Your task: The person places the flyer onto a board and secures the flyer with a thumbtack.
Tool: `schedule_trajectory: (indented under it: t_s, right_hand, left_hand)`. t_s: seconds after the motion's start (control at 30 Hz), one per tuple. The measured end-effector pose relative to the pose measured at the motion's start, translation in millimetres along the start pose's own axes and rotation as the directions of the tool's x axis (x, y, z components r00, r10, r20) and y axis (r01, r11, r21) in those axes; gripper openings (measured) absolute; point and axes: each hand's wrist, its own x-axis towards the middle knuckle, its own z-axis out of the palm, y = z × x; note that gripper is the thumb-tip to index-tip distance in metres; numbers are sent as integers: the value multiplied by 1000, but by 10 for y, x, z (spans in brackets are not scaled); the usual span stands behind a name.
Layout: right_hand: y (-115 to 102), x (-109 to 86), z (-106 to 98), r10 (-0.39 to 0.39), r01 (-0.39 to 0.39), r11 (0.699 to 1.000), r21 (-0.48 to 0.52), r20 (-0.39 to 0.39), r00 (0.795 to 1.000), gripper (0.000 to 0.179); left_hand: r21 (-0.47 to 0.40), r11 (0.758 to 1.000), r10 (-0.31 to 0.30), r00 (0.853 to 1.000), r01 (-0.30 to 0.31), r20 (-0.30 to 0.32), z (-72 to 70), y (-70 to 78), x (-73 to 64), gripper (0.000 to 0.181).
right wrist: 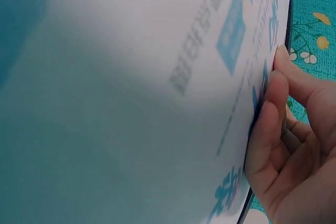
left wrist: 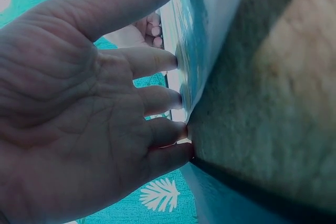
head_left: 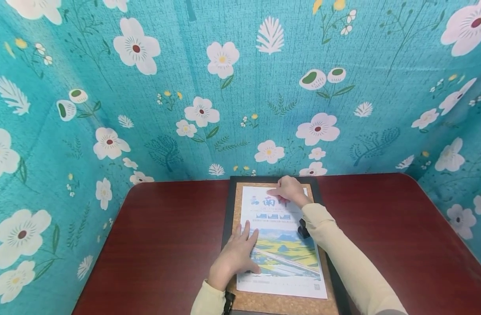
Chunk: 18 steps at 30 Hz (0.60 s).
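A printed paper poster, with blue lettering above a yellow-green landscape, lies on a cork board with a dark frame. My left hand is spread over the poster's lower left edge. In the left wrist view, its straight fingertips rest at the sheet and the board. Up at the poster's top, my right hand bends over the lettering. The right wrist view has its bent fingers and thumb against the printed sheet. Whether they pinch something small, I cannot tell.
The board lies on a dark red table, its top end near the table's far edge. A turquoise flowered cloth hangs behind and at both sides. Dark wrist straps sit at the cuffs of the pale yellow sleeves.
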Motion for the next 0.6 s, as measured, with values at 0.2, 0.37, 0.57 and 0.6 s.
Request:
schedule_trajectory:
  t_s: [0.2,0.37,0.57,0.6]
  right_hand:
    - [60,-52,-9,53,-52,998,46,-8,999,44]
    - [120,-95,-31,46,-43,998,44,-68,997,45]
    - [200,-228,-80,41,-38,999,35,-89,995,41]
    - [215,-260,-84,35,-32,999,39,-81,996,40]
  left_hand:
    - [-3,1000,9,1000,-9,-2,16,-16,2,99]
    - [-10,1000,16,1000,-16,-10,12,-32,11,99]
    - [-9,1000,18,1000,-18,-17,36,-51,26,100]
    - [-8,1000,18,1000,-18,-16,42,-54,28,100]
